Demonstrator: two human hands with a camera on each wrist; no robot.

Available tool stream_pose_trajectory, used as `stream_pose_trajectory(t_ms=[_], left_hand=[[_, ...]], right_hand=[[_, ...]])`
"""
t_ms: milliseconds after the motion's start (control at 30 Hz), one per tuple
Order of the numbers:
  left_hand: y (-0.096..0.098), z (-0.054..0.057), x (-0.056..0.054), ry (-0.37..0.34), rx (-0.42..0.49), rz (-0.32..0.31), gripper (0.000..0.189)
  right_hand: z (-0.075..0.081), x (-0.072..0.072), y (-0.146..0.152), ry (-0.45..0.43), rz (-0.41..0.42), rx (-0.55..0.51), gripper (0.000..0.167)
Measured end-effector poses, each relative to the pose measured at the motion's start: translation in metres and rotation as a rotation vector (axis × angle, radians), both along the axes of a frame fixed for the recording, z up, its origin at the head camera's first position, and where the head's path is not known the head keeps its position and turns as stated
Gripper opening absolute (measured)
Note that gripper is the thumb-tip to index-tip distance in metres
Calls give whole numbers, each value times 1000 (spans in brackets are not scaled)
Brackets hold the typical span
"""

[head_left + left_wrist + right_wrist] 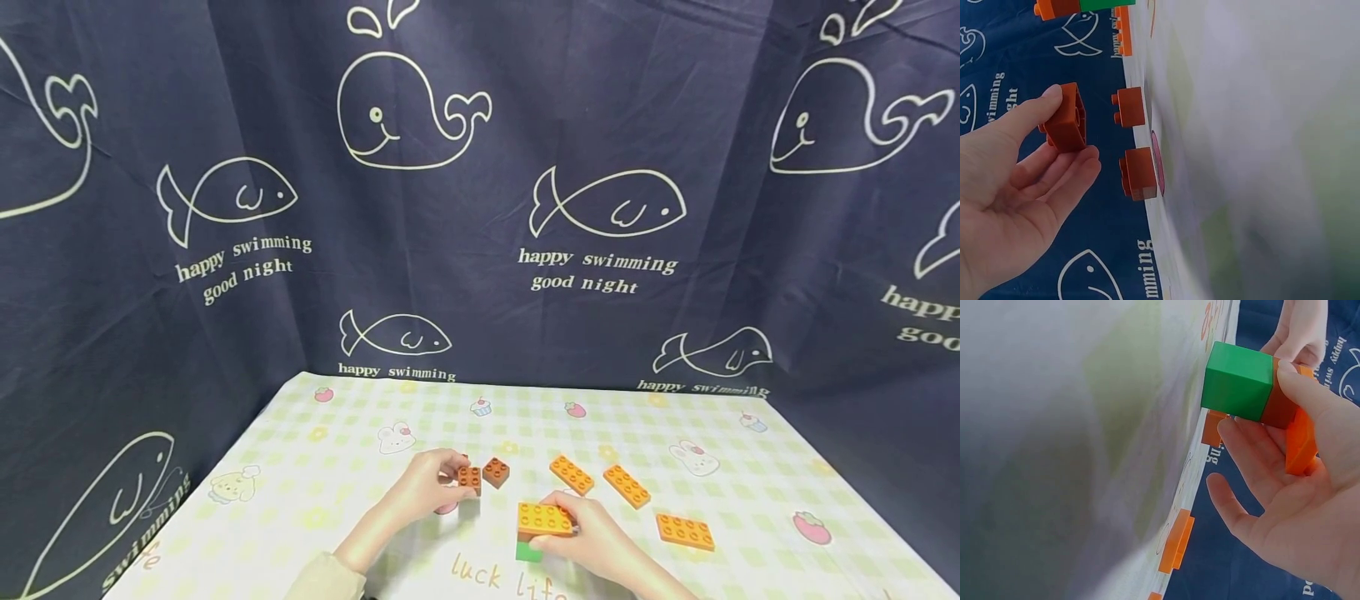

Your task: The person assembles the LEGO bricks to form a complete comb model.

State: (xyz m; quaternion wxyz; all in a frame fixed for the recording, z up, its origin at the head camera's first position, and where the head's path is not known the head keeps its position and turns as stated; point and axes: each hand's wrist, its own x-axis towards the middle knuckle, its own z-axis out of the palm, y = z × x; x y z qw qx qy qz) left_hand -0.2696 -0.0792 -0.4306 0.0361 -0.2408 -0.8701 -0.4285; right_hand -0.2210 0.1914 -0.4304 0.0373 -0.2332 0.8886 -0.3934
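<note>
My left hand (432, 485) pinches a small brown toy building brick (1067, 122) between thumb and fingers, raised above the tabletop. Two more brown bricks (1130, 107) stand on the table close by; in the head view one brown brick (496, 472) shows fully, the other mostly behind my left fingers. My right hand (588, 535) grips a stack: a green brick (1238, 381) at the bottom, a brown brick (1277, 400) in the middle and an orange flat brick (545, 518) on top. That orange brick overhangs the narrower bricks below it.
Three orange flat bricks lie studs up beyond and right of my right hand: one orange brick (572, 474), a second orange brick (627, 486) and a third orange brick (685, 532). A patterned cloth (360, 500) covers the table. Dark printed curtains (495, 208) hang behind it.
</note>
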Motion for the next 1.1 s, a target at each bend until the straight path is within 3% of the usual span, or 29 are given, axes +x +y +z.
stream_pose_trajectory(t_ms=[200,667,1100], left_hand=[[5,3,4,26,-11,10,35],[21,14,14,46,34,-34,36],[31,19,21,76,72,-82,31]], right_hand=[[0,0,0,14,-4,13,39],[-1,0,1,44,-6,12,38],[1,0,1,7,11,-40,34]])
